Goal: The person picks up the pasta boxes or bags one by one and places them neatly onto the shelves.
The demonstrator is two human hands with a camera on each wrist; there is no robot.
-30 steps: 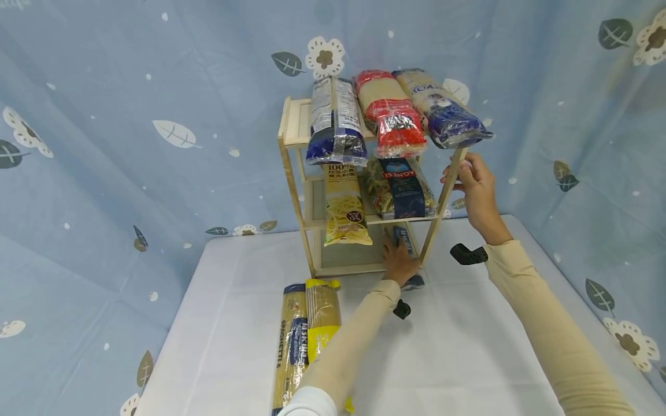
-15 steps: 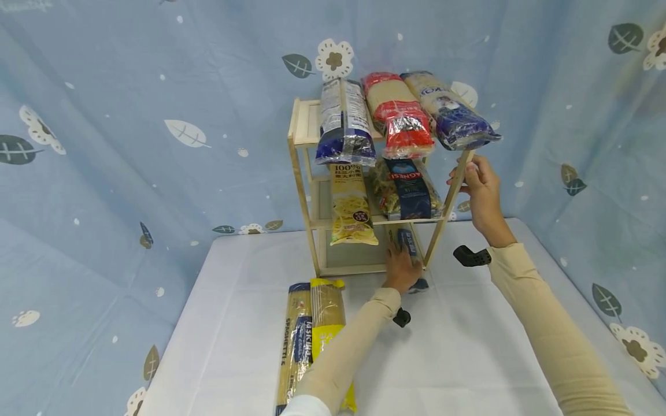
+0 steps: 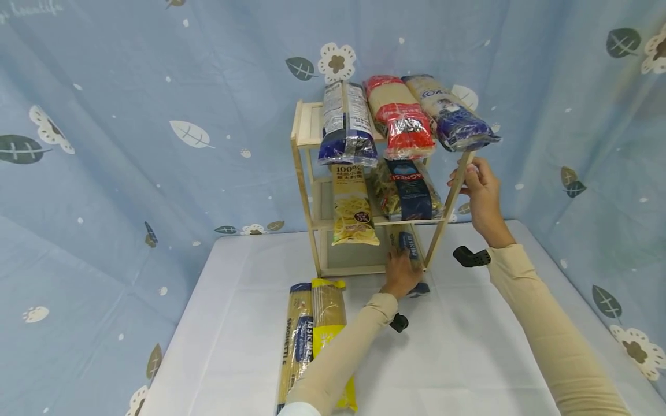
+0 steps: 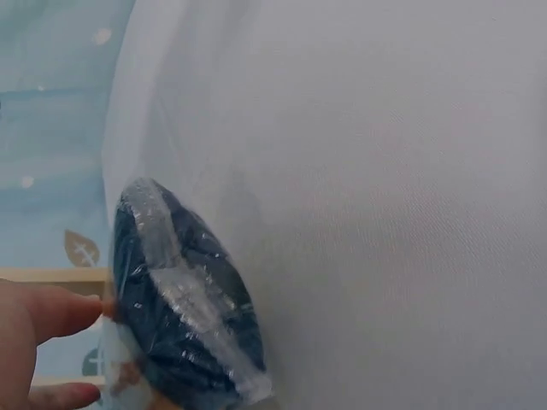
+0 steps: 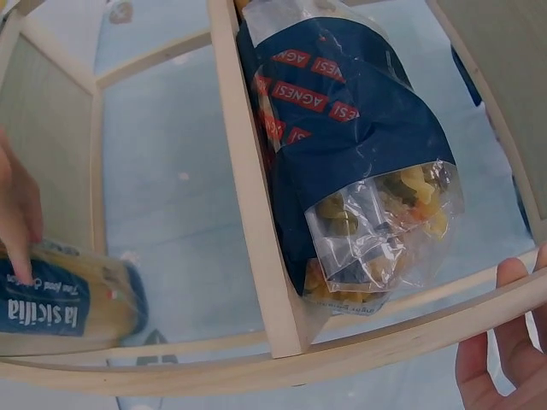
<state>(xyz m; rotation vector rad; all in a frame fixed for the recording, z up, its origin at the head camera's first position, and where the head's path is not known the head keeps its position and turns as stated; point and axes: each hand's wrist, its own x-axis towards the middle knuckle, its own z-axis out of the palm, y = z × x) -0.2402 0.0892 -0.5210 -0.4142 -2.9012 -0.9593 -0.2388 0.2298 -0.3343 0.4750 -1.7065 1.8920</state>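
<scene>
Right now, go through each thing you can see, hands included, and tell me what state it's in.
Left hand: grips the blue spaghetti pack.
Blue spaghetti pack: lying partly in the bottom shelf, near end sticking out onto the table.
Right hand: holds the rack's front right post.
Wooden rack: upright on the table.
Agnesi pasta bag: sealed, lying on the middle shelf.
Two spaghetti packs: flat on the white table, side by side.

The left hand (image 3: 402,274) reaches forward in the middle of the frame, arm stretched out, fingers curled in a grip. The right hand (image 3: 481,193) is raised at the right, fingers wrapped tight.
</scene>
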